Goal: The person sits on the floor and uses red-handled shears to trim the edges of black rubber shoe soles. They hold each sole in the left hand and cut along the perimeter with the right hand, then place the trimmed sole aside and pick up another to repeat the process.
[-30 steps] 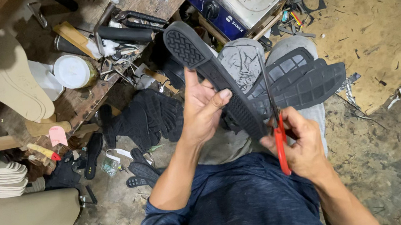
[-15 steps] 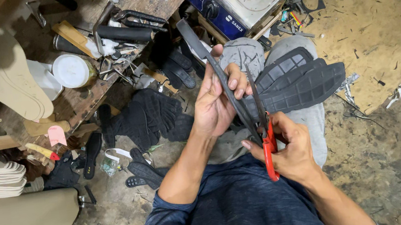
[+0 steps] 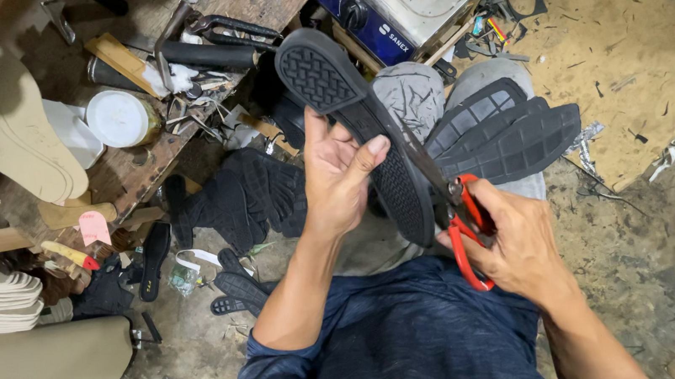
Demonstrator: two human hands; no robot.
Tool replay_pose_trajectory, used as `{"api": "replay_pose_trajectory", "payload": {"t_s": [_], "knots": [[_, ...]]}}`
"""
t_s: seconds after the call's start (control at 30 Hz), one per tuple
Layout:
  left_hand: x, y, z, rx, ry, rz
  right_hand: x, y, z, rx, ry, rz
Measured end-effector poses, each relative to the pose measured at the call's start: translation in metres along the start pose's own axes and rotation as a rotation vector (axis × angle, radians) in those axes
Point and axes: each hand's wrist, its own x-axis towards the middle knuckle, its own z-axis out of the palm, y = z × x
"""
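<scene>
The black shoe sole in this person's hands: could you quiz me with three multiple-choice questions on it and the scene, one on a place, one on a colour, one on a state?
1. Where do the other black soles lie?
A. on the person's lap
B. on the workbench
C. on the white tub

2. What colour are the handles of the scissors?
A. blue
B. red
C. yellow

3. How is the black sole held?
A. flat on the floor
B. hanging from a hook
C. raised in the left hand

Answers: 1 A, they rest across the knees. 2 B, red loops show in the right hand. 3 C, the left hand's fingers wrap its edge.
</scene>
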Motion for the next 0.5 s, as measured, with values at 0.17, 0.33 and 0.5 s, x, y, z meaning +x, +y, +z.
{"api": "replay_pose_trajectory", "payload": {"t_s": [0.17,0.33,0.5], "knots": [[-0.003,-0.003,0.0,-0.023,0.01,-0.037,0.001,0.003,0.003,0.003,-0.04,0.083],[-0.004,-0.005,0.002,0.013,0.037,-0.046,-0.002,0.013,0.012,0.218,-0.012,0.046],[-0.006,-0.007,0.009,0.005,0.002,-0.01,-0.009,0.018,0.029,0.444,0.036,0.022]]}}
